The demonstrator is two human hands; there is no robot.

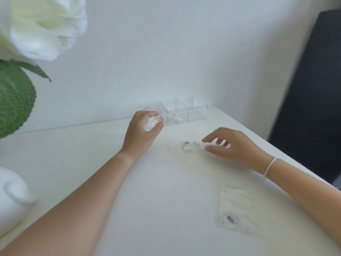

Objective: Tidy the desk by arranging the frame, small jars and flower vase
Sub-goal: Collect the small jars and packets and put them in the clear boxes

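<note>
Three clear square jars stand in a row against the back wall of the white desk. My left hand is closed around the leftmost jar, which has something gold inside. The middle jar holds a small clear item, and the right jar looks empty. My right hand hovers with fingers spread just right of a flat clear piece with a white barcode label. A white flower with a green leaf fills the upper left, above a blurred white vase.
A small clear plastic bag with dark bits lies near the front right. A dark panel stands beyond the desk's right edge. White walls meet behind the jars.
</note>
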